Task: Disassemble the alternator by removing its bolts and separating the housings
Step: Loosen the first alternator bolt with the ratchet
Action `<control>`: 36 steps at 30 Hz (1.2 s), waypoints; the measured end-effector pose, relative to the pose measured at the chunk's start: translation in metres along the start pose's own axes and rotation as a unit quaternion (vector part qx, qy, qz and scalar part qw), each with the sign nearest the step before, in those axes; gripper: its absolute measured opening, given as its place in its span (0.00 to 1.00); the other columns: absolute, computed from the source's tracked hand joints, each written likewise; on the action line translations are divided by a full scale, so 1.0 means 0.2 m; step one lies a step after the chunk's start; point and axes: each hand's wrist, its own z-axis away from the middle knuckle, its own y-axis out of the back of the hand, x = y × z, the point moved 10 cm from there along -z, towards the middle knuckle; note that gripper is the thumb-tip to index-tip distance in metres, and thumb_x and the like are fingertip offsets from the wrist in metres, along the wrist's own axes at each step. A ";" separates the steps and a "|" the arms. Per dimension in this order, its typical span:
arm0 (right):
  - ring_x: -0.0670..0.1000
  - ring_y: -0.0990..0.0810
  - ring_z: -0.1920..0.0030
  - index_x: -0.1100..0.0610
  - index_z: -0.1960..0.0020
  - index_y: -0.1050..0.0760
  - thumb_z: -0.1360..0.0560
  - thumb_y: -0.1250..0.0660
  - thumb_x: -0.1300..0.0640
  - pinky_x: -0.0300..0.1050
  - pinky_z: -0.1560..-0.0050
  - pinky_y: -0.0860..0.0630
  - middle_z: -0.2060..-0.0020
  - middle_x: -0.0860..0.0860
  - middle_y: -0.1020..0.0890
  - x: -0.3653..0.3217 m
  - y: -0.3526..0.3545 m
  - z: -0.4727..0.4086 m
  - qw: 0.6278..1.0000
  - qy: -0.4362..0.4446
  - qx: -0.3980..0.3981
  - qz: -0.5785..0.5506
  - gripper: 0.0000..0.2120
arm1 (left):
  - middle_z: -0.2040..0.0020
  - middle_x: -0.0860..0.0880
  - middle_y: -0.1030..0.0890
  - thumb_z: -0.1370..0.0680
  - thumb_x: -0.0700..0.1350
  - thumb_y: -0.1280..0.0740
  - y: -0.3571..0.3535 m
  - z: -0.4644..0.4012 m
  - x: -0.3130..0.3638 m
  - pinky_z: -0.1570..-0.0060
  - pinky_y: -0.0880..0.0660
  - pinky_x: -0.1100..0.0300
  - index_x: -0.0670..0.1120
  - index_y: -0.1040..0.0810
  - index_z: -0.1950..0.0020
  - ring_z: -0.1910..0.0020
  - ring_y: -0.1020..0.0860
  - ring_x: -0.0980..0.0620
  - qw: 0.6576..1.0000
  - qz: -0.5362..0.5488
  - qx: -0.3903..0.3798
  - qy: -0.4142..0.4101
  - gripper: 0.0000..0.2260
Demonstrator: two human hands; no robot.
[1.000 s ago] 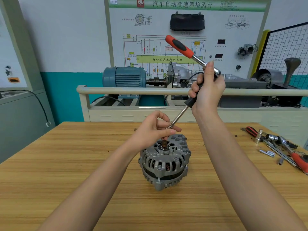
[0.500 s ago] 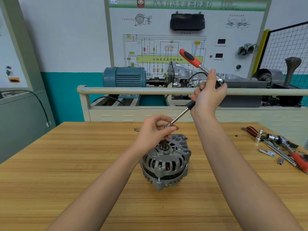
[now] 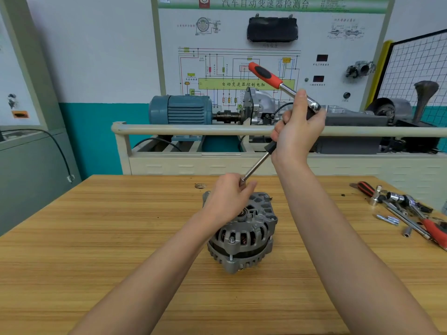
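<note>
A grey finned alternator (image 3: 244, 235) stands on the wooden table (image 3: 96, 238), its shaft end facing up. My right hand (image 3: 298, 131) grips the head of a ratchet wrench whose red and black handle (image 3: 264, 73) points up and to the left. A long steel extension bar (image 3: 256, 165) slants down from the ratchet to the alternator's far top edge. My left hand (image 3: 229, 199) pinches the bar's lower tip there and hides the socket and bolt under it. A bolt head (image 3: 231, 239) shows on the near housing flange.
Loose tools lie at the table's right edge: a red-handled ratchet (image 3: 433, 228), sockets (image 3: 396, 197), short bolts (image 3: 388, 219) and another red and black handle (image 3: 365, 188). Behind the table stands a railed test bench (image 3: 193, 129) with a blue motor (image 3: 180, 110).
The ratchet handle has swung back and forth above my right hand, now pointing up-left again. My left hand has sunk lower over the bar's tip on the alternator. The alternator has not moved.
</note>
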 end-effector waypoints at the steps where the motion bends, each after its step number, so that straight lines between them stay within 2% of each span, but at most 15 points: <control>1: 0.44 0.39 0.78 0.57 0.49 0.35 0.19 0.39 0.54 0.37 0.79 0.41 0.72 0.50 0.34 -0.01 -0.01 0.01 1.000 0.008 -0.006 -0.002 0.07 | 0.74 0.50 0.35 0.20 0.49 0.36 0.01 0.00 0.00 0.69 0.36 0.56 0.47 0.37 0.69 0.74 0.36 0.49 1.000 -0.011 0.021 0.006 0.20; 3: 0.44 0.39 0.78 0.54 0.55 0.37 0.19 0.39 0.55 0.37 0.79 0.41 0.72 0.50 0.34 -0.02 -0.02 0.03 1.000 0.021 -0.010 -0.009 0.09 | 0.75 0.50 0.35 0.19 0.48 0.38 0.01 -0.01 -0.01 0.70 0.37 0.57 0.46 0.36 0.70 0.75 0.36 0.50 0.999 -0.010 0.043 0.015 0.20; 7: 0.44 0.38 0.79 0.53 0.55 0.37 0.18 0.40 0.56 0.37 0.79 0.40 0.74 0.47 0.33 -0.04 0.02 0.06 0.998 0.044 0.001 -0.038 0.09 | 0.76 0.52 0.35 0.19 0.48 0.39 0.01 -0.03 -0.02 0.74 0.39 0.59 0.46 0.36 0.71 0.77 0.37 0.52 0.997 0.003 0.070 0.041 0.20; 11: 0.44 0.40 0.79 0.55 0.56 0.40 0.18 0.39 0.57 0.36 0.79 0.42 0.76 0.46 0.33 -0.03 0.04 0.07 0.998 0.052 -0.015 -0.045 0.11 | 0.77 0.52 0.37 0.19 0.47 0.38 -0.03 -0.02 -0.01 0.75 0.42 0.59 0.47 0.38 0.72 0.78 0.38 0.53 0.998 -0.008 0.052 0.035 0.22; 14: 0.44 0.40 0.79 0.54 0.54 0.39 0.18 0.39 0.55 0.36 0.79 0.42 0.77 0.44 0.33 0.00 0.03 0.04 0.998 0.026 -0.032 -0.048 0.09 | 0.75 0.52 0.38 0.20 0.49 0.35 -0.05 -0.03 -0.01 0.72 0.41 0.59 0.47 0.39 0.70 0.76 0.39 0.53 1.000 0.010 0.002 0.021 0.21; 17: 0.43 0.39 0.80 0.55 0.52 0.36 0.18 0.39 0.55 0.37 0.80 0.42 0.77 0.45 0.33 0.01 0.02 0.01 0.997 0.011 -0.054 -0.046 0.07 | 0.75 0.54 0.37 0.22 0.52 0.33 -0.06 -0.03 0.02 0.74 0.39 0.62 0.48 0.36 0.68 0.77 0.39 0.56 0.995 0.039 -0.092 0.001 0.19; 19: 0.44 0.38 0.79 0.56 0.54 0.35 0.19 0.39 0.55 0.37 0.80 0.41 0.76 0.46 0.32 0.03 0.01 0.00 0.996 -0.002 -0.078 -0.050 0.08 | 0.73 0.54 0.33 0.22 0.54 0.34 -0.05 -0.02 0.06 0.73 0.36 0.64 0.48 0.32 0.65 0.75 0.35 0.57 0.990 0.007 -0.138 -0.030 0.16; 20: 0.44 0.37 0.79 0.57 0.55 0.35 0.19 0.38 0.55 0.37 0.80 0.40 0.75 0.46 0.32 0.05 -0.01 0.01 0.994 -0.014 -0.091 -0.057 0.09 | 0.70 0.52 0.29 0.22 0.54 0.35 -0.04 -0.01 0.09 0.70 0.32 0.63 0.48 0.29 0.62 0.72 0.31 0.57 0.988 -0.004 -0.147 -0.052 0.13; 21: 0.45 0.37 0.79 0.57 0.55 0.35 0.19 0.38 0.55 0.37 0.80 0.40 0.75 0.47 0.32 0.07 -0.03 0.01 0.992 -0.030 -0.102 -0.070 0.09 | 0.65 0.51 0.25 0.21 0.52 0.36 -0.02 0.00 0.12 0.64 0.27 0.61 0.47 0.26 0.57 0.67 0.26 0.55 0.986 0.010 -0.152 -0.071 0.10; 23: 0.45 0.37 0.79 0.57 0.56 0.34 0.19 0.39 0.55 0.37 0.80 0.40 0.75 0.47 0.32 0.11 -0.07 0.02 0.984 -0.070 -0.122 -0.106 0.09 | 0.56 0.50 0.19 0.19 0.46 0.38 0.01 0.00 0.18 0.52 0.22 0.58 0.45 0.23 0.47 0.57 0.20 0.54 0.975 0.127 -0.163 -0.081 0.07; 25: 0.44 0.37 0.79 0.57 0.58 0.33 0.19 0.40 0.54 0.37 0.80 0.40 0.76 0.47 0.32 0.14 -0.13 0.03 0.971 -0.114 -0.157 -0.142 0.11 | 0.56 0.46 0.17 0.18 0.40 0.40 0.03 0.00 0.21 0.53 0.21 0.58 0.42 0.23 0.46 0.58 0.19 0.52 0.942 0.278 -0.177 -0.066 0.07; 27: 0.45 0.36 0.78 0.57 0.59 0.33 0.18 0.42 0.52 0.37 0.78 0.39 0.76 0.48 0.31 0.15 -0.21 0.04 0.957 -0.144 -0.201 -0.155 0.12 | 0.60 0.43 0.17 0.19 0.35 0.40 0.05 -0.01 0.21 0.57 0.21 0.60 0.39 0.23 0.49 0.63 0.19 0.51 0.920 0.349 -0.172 -0.048 0.07; 31: 0.51 0.29 0.71 0.60 0.58 0.29 0.19 0.45 0.53 0.41 0.69 0.30 0.70 0.53 0.26 0.15 -0.30 0.08 0.947 -0.149 -0.261 -0.115 0.14 | 0.61 0.42 0.16 0.22 0.31 0.37 0.11 -0.04 0.13 0.57 0.19 0.60 0.36 0.22 0.51 0.64 0.17 0.50 0.918 0.381 -0.109 -0.018 0.05; 36: 0.52 0.20 0.59 0.60 0.47 0.25 0.18 0.47 0.53 0.46 0.53 0.24 0.60 0.55 0.19 0.19 -0.31 0.12 0.937 -0.154 -0.312 -0.016 0.15 | 0.64 0.45 0.16 0.25 0.30 0.34 0.14 -0.03 0.01 0.60 0.20 0.64 0.38 0.20 0.53 0.66 0.17 0.53 0.903 0.428 -0.016 0.030 0.05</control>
